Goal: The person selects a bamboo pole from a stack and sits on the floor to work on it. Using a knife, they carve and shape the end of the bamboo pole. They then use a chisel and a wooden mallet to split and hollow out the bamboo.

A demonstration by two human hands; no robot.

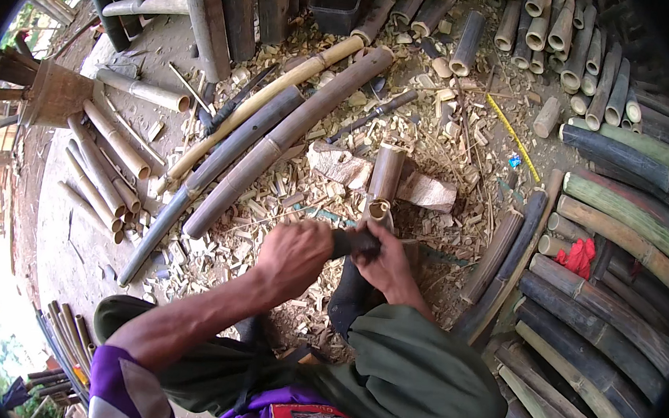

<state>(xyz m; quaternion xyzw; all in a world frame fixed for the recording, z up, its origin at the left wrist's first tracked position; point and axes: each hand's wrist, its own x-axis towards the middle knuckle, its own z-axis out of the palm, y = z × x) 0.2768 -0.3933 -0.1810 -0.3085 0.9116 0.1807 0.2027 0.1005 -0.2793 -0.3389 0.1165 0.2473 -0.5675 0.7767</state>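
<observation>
My left hand [296, 257] is closed around a dark cylindrical piece [342, 244] that looks like a tool handle. Its far end lies in my right hand [385, 263], whose fingers wrap round it; I cannot make out what kind of thing it is. Just beyond my hands, a short brown bamboo piece [386, 174] points toward me, its hollow end close to my right hand. Two pale rough blocks, the left block [340, 166] and the right block [427, 192], flank that bamboo. My knees are apart, with both hands between them.
Wood chips [252, 242] cover the ground. Three long bamboo poles [276, 144] lie to the left. Cut bamboo tubes [561, 34] are piled at the far right, and longer bamboo lengths [603, 316] are stacked at the right. A yellow tape measure [508, 129] lies extended. A dark container [335, 10] stands behind.
</observation>
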